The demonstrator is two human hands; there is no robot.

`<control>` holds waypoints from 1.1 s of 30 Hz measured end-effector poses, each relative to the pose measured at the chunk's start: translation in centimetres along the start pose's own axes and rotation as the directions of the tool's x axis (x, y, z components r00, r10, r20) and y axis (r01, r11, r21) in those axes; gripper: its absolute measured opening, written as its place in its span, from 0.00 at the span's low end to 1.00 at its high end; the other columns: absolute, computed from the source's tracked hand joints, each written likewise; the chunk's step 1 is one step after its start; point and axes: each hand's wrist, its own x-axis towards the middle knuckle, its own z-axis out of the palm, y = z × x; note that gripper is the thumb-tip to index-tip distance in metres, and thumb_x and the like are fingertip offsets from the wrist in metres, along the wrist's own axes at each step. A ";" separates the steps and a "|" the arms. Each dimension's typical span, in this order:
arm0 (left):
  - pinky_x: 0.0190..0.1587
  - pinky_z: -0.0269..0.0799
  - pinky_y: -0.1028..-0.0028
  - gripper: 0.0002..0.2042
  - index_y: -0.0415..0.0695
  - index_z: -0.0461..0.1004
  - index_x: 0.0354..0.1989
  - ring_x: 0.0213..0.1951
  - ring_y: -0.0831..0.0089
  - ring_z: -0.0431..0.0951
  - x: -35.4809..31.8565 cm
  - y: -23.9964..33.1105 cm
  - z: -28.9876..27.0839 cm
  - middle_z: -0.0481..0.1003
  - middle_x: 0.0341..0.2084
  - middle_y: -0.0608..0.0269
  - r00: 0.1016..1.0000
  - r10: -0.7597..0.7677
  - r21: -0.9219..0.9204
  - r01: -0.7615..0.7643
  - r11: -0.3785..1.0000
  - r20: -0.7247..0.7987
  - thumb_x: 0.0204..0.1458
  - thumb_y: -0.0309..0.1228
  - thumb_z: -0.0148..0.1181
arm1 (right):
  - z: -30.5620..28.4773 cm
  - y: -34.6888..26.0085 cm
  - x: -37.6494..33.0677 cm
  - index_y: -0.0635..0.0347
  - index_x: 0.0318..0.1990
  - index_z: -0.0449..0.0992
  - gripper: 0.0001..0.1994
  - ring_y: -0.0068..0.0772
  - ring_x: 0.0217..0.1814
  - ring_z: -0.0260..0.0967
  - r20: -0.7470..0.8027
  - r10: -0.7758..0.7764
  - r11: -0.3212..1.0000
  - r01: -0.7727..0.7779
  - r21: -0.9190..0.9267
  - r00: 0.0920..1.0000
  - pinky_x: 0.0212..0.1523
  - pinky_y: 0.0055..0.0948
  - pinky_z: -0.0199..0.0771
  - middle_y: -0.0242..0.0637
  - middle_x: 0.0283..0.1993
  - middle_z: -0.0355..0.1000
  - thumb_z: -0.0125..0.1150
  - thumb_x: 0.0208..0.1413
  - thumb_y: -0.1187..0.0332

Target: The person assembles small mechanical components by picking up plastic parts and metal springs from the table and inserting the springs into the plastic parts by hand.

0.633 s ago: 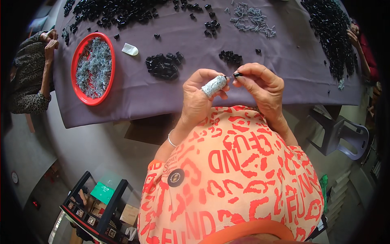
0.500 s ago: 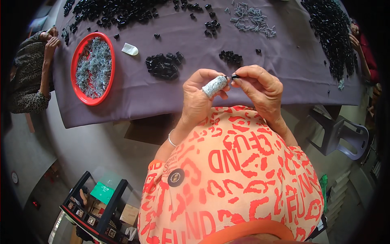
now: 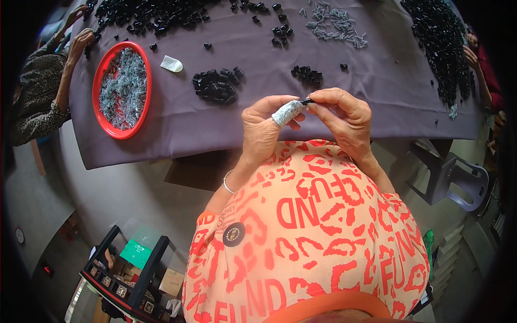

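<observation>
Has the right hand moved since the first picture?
Yes: the right hand shifted slightly left, toward the left hand, judged against the small pile of black pieces beyond.

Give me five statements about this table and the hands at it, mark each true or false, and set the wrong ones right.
1. The red tray holds small metal pieces. True.
2. The white tab lies inside the red tray. False: it lies on the cloth, to the right of the tray.
3. The right hand pinches a small black piece. True.
4. The pale wrap is on the right hand. False: it is on a digit of the left hand.
5. The bracelet is on the left wrist. True.
</observation>
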 end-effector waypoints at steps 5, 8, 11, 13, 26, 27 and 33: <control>0.31 0.75 0.78 0.07 0.36 0.76 0.39 0.31 0.74 0.79 -0.2 -0.1 -0.1 0.79 0.31 0.58 1.000 -0.027 -0.022 0.027 0.999 -0.015 0.53 0.23 0.59 | 0.1 0.0 0.0 0.68 0.39 0.76 0.09 0.24 0.41 0.73 0.012 0.037 0.999 -0.037 0.011 0.999 0.43 0.20 0.75 0.37 0.39 0.75 0.59 0.50 0.85; 0.32 0.75 0.78 0.07 0.36 0.76 0.39 0.31 0.75 0.79 -0.5 -0.6 0.0 0.79 0.31 0.58 0.996 -0.058 -0.053 0.054 0.997 -0.072 0.53 0.23 0.59 | 0.4 0.3 0.0 0.67 0.39 0.76 0.09 0.24 0.42 0.73 0.009 0.008 1.000 -0.007 -0.009 1.000 0.43 0.21 0.75 0.36 0.39 0.75 0.60 0.50 0.85; 0.32 0.76 0.79 0.07 0.35 0.76 0.40 0.31 0.75 0.79 -0.4 -1.2 0.1 0.79 0.31 0.58 0.990 -0.021 -0.069 0.011 0.998 -0.140 0.53 0.23 0.59 | 1.5 0.7 0.0 0.67 0.37 0.76 0.09 0.24 0.42 0.73 -0.019 -0.147 0.976 0.141 -0.165 0.989 0.43 0.21 0.74 0.37 0.38 0.75 0.61 0.49 0.85; 0.32 0.76 0.79 0.07 0.35 0.76 0.40 0.31 0.76 0.78 -0.5 -1.3 0.3 0.78 0.31 0.58 0.986 -0.020 -0.062 0.010 0.998 -0.164 0.53 0.23 0.58 | 2.0 1.2 -0.2 0.67 0.36 0.76 0.08 0.25 0.42 0.73 -0.082 -0.060 0.990 0.049 -0.129 0.995 0.42 0.22 0.74 0.38 0.38 0.75 0.62 0.47 0.85; 0.30 0.77 0.79 0.09 0.35 0.74 0.44 0.33 0.76 0.78 -0.4 -0.4 1.4 0.76 0.35 0.61 0.976 -0.158 -0.170 0.132 0.977 -0.147 0.55 0.21 0.53 | 1.9 1.7 0.7 0.66 0.38 0.75 0.11 0.32 0.38 0.74 -0.061 -0.326 0.917 0.300 -0.262 0.943 0.38 0.25 0.75 0.41 0.37 0.75 0.60 0.46 0.87; 0.30 0.77 0.79 0.09 0.35 0.74 0.44 0.33 0.76 0.78 -0.3 -0.2 1.1 0.76 0.35 0.61 0.977 -0.156 -0.168 0.131 0.977 -0.145 0.55 0.21 0.53 | 1.8 1.6 0.8 0.66 0.38 0.75 0.11 0.33 0.38 0.74 -0.046 -0.349 0.900 0.321 -0.296 0.936 0.38 0.26 0.75 0.41 0.37 0.75 0.60 0.46 0.87; 0.31 0.72 0.78 0.12 0.37 0.74 0.44 0.31 0.74 0.75 0.8 -0.5 -1.2 0.74 0.34 0.58 0.926 0.310 0.675 -0.370 0.639 0.214 0.51 0.20 0.56 | 1.3 3.1 1.2 0.66 0.42 0.72 0.14 0.38 0.35 0.72 0.127 -0.402 0.799 0.415 -0.434 0.907 0.35 0.29 0.73 0.42 0.34 0.72 0.60 0.46 0.85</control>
